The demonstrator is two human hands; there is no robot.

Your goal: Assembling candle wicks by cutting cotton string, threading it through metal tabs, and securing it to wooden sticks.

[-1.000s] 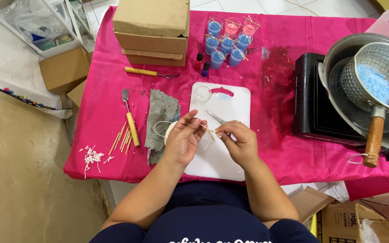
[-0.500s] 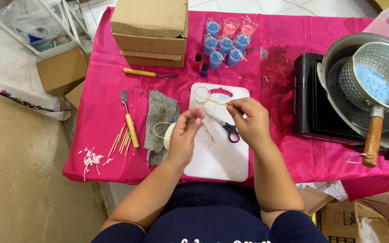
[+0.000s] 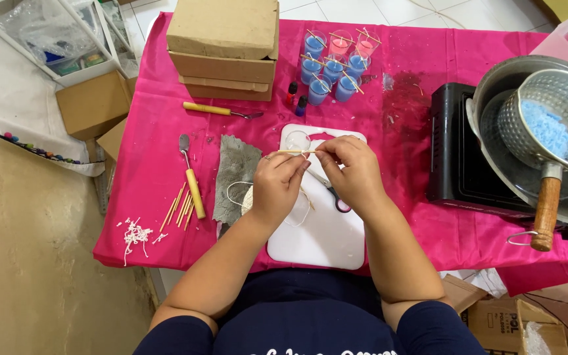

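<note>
Since both hands lifted off the board, I see left hand and right hand pinching a thin stick over the glass; scissors lie dropped.

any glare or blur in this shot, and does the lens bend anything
Head view: soft, even light, shadows faint under the hands; both hands, left hand and right hand, look sharp with the thin stick readable; mild glare on the metal pot; wide-angle lens bows the pink tablecloth edges.
</note>
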